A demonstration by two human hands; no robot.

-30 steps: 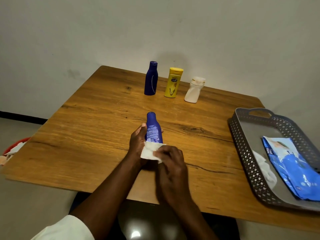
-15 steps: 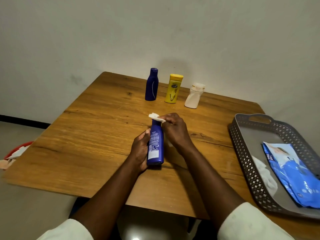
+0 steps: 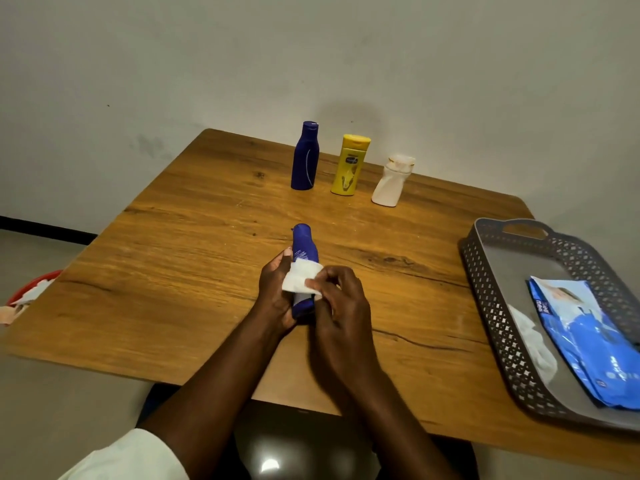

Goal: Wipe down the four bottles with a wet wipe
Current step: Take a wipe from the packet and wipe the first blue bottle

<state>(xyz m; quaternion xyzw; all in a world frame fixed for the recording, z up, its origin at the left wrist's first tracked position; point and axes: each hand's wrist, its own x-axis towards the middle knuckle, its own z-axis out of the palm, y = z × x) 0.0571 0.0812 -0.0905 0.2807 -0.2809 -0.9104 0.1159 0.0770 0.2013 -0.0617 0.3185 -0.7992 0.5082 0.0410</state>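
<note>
Centrally, the right hand (image 3: 341,306) pinches a white wet wipe (image 3: 300,281) folded around the held bottle (image 3: 304,252), a glossy dark-blue plastic cylinder with white print. The left hand (image 3: 275,296) grips its lower body above the wood-grain table (image 3: 173,271). Three bottles (image 3: 349,165) stand upright near the far edge.

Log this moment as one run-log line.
step: wiping | left hand: grips blue bottle | right hand: pinches wet wipe against bottle body | three bottles waiting at far edge
</note>
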